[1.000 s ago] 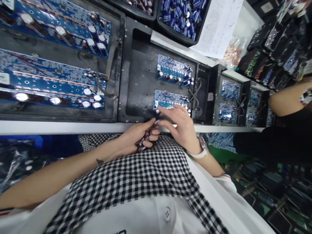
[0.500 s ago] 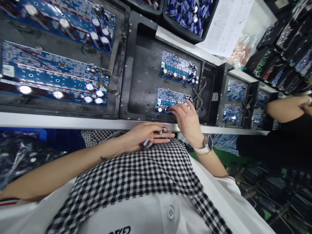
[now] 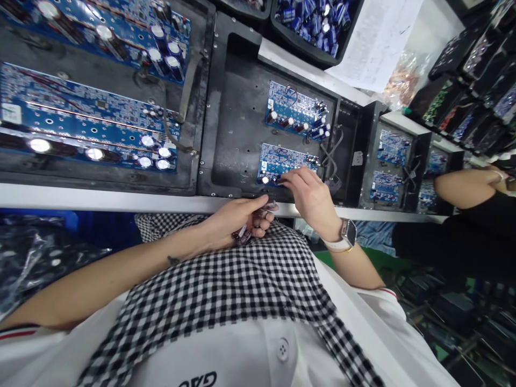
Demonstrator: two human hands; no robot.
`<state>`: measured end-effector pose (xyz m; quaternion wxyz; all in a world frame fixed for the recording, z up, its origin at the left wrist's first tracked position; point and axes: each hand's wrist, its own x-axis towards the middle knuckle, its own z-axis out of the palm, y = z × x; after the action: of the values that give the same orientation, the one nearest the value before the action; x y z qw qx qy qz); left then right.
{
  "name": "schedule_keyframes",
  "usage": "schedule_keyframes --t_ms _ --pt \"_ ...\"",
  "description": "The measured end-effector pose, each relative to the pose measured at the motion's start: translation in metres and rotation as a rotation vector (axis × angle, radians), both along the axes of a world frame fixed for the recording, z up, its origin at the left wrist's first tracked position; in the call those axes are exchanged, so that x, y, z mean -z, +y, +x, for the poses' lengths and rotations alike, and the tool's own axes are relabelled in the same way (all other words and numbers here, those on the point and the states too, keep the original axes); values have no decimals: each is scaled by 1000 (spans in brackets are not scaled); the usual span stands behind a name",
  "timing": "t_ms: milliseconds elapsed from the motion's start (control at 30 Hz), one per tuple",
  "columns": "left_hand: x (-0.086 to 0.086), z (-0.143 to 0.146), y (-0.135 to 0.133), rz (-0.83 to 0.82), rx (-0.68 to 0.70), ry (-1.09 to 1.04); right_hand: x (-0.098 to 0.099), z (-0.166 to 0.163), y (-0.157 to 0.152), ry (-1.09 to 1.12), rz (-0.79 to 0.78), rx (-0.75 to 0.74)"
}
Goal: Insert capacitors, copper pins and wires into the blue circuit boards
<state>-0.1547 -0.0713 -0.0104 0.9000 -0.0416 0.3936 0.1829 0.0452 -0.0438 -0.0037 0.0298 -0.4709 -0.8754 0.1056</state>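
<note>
My left hand [image 3: 237,221] rests at the front rail of the bench, fingers curled round a bunch of small dark-red capacitors [image 3: 244,234]. My right hand [image 3: 312,198], with a white watch on the wrist, reaches onto the nearer small blue circuit board [image 3: 282,160] in the black carrier tray [image 3: 237,123]. Its fingertips pinch a small dark part at the board's front edge, beside a silver-topped capacitor [image 3: 265,180]. A second small blue board [image 3: 294,110] lies farther back in the same tray.
Large blue boards [image 3: 84,129] with silver-topped capacitors fill the tray on the left. A bin of blue capacitors [image 3: 312,21] and a paper sheet [image 3: 374,37] sit behind. More trays with boards [image 3: 387,161] run to the right, where another person's arm [image 3: 463,185] reaches in.
My right hand moved from my left hand forward onto the near board and pressed its fingertips down there. My left hand's fingers opened, then curled again round the capacitors.
</note>
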Motion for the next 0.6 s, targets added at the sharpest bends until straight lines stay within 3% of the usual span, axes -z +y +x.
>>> schedule_keyframes --t_ms 233,400,600 --pt "7 5 1 -86 -2 -2 5 0 -1 -46 69 -64" --pt "6 2 5 -65 124 -2 -3 3 3 16 5 -286" --pt "-8 -2 3 134 268 54 -36 -12 -12 371 -77 -81"
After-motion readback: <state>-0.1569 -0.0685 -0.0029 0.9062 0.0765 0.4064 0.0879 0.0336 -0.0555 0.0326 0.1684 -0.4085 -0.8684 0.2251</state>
